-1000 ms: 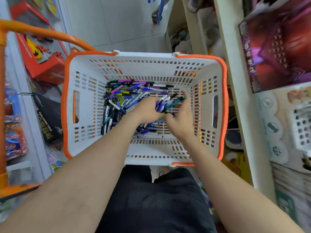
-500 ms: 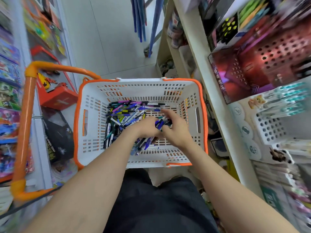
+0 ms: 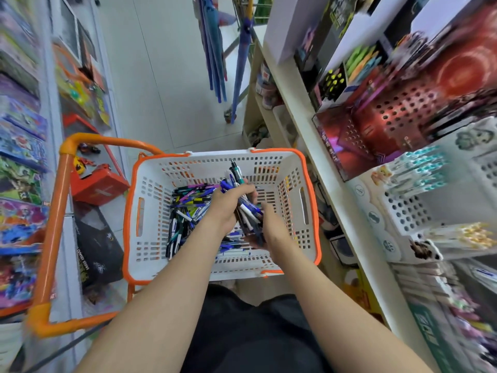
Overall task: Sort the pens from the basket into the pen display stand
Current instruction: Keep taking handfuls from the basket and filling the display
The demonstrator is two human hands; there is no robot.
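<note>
Judging by pens (image 3: 188, 208) heaped in the basket (image 3: 127, 224), sorting is barely begun. A bundle (image 3: 248, 211) is gripped above the basket by the left hand (image 3: 228, 208) and held underneath by the right hand (image 3: 271, 232). The pen display stand (image 3: 403, 214), right of the basket, is unreached.

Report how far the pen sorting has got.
Done: nothing clearly; the pen display stand on the shelf holds some pens, but whether from this job I cannot tell. In hand: the left hand grips a bundle of pens above the basket, the right hand cupping its lower end. Left: a pile of pens lies in the basket.
</note>
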